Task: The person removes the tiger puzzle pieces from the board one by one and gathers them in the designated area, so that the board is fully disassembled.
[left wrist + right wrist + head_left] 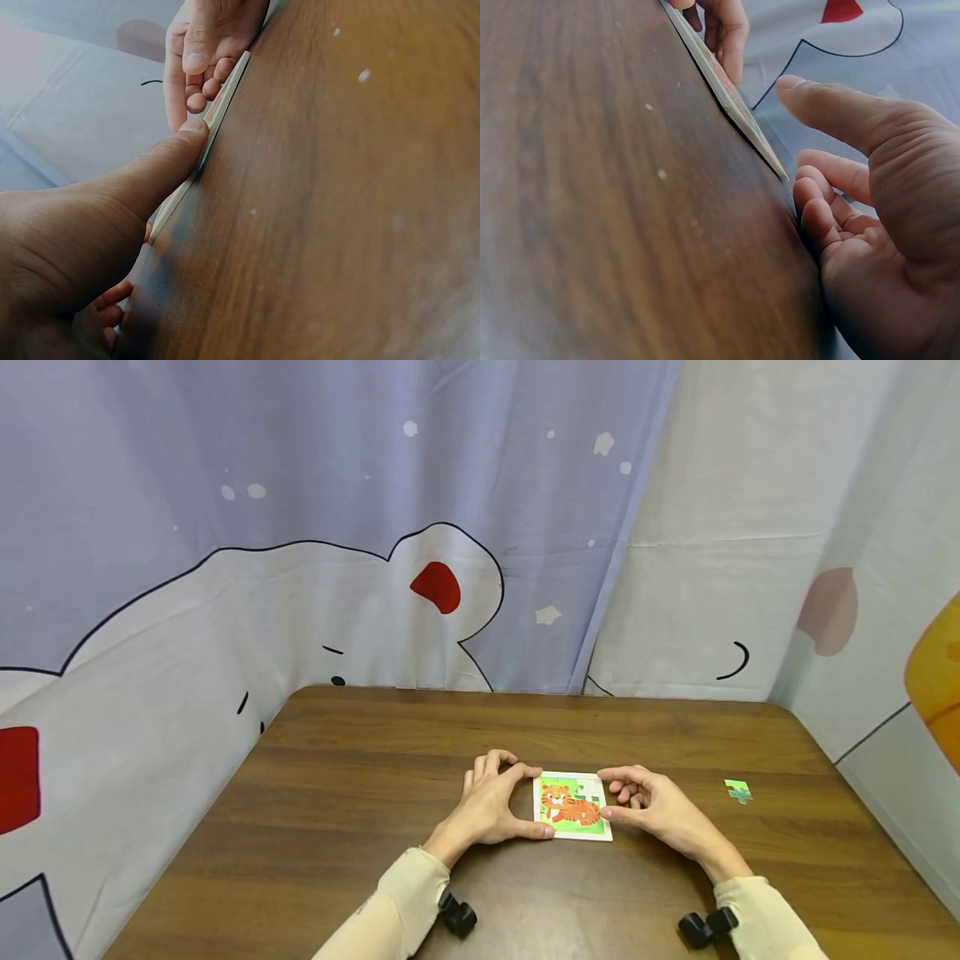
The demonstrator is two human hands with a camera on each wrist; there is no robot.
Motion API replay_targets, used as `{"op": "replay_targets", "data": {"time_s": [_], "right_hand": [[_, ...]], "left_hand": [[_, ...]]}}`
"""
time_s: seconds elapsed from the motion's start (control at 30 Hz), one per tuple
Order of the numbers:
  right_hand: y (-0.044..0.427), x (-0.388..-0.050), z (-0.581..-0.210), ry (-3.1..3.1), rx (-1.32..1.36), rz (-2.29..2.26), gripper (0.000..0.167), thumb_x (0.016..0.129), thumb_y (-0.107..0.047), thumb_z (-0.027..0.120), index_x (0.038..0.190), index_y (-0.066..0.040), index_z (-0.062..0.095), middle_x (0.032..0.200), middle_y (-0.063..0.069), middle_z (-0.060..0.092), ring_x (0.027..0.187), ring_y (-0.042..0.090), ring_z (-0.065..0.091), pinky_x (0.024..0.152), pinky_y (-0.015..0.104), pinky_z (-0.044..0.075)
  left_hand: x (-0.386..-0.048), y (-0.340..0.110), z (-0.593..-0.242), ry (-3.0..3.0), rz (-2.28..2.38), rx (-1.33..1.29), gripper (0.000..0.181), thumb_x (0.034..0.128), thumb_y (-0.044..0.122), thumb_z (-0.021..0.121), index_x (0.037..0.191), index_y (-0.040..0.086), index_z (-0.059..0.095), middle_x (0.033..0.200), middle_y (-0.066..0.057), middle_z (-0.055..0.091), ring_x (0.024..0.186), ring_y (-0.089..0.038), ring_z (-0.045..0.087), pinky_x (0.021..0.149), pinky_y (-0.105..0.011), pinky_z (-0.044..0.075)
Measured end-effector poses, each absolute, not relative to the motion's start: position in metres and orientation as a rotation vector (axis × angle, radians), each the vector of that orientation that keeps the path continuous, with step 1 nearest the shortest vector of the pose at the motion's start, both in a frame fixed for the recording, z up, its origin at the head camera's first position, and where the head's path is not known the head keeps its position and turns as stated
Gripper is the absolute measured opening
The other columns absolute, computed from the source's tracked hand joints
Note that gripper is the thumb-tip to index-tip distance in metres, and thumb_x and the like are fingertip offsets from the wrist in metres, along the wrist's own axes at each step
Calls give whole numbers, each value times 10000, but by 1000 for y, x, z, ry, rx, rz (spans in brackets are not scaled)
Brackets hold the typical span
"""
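Note:
A small square tiger jigsaw puzzle (572, 808) in a pale frame lies flat on the table. An orange tiger on green fills most of it, and a whitish recess shows at its upper right. My left hand (491, 806) holds the frame's left side, thumb at the lower edge and index finger at the upper left corner. In the left wrist view the thumb (169, 161) presses on the frame's edge. At the right side is my right hand (663, 810), its thumb and index finger stretched toward the frame. The right wrist view shows that thumb (832, 105) raised off the puzzle, the other fingers curled.
A loose green jigsaw piece (738, 790) lies on the brown wooden table (337, 777), right of my right hand. A printed curtain (337, 460) hangs behind the table and along both sides. Each sleeve cuff carries a small black device (457, 916).

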State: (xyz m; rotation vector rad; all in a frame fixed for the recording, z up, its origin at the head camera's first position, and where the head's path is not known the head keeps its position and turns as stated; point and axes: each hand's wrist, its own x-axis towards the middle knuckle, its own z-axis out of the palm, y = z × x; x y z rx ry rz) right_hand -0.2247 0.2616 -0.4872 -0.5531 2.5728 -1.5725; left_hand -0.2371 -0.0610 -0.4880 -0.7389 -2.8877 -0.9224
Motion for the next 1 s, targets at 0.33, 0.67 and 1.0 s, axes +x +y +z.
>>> {"op": "replay_targets", "data": {"time_s": [0.33,0.67,1.0], "right_hand": [[261,-224,-487,2594,-652,-1526,528,890,-167,963,1364,-61,755,1097,121,629,942,206,576,728,227,489],[259,-225,-489,2721,-722,-1381,492,859,-265,994,1301,-157,807,1011,67,604,868,175,543,725,251,456],[259,-224,-489,2723,-735,-1363,417,871,-276,985,1249,-186,832,1016,51,606,867,180,537,737,251,449]], "left_hand": [[-237,-61,-488,-2888,-921,-742,920,751,648,990,1529,273,675,1561,-90,460,1409,-322,397,1125,-552,340],[-236,-61,-486,-2890,-932,-740,913,756,646,988,1532,281,675,1571,-86,456,1421,-321,394,1118,-541,339],[-236,-61,-487,-2898,-929,-735,915,756,639,992,1531,272,673,1574,-94,454,1431,-335,390,1121,-547,339]]}}
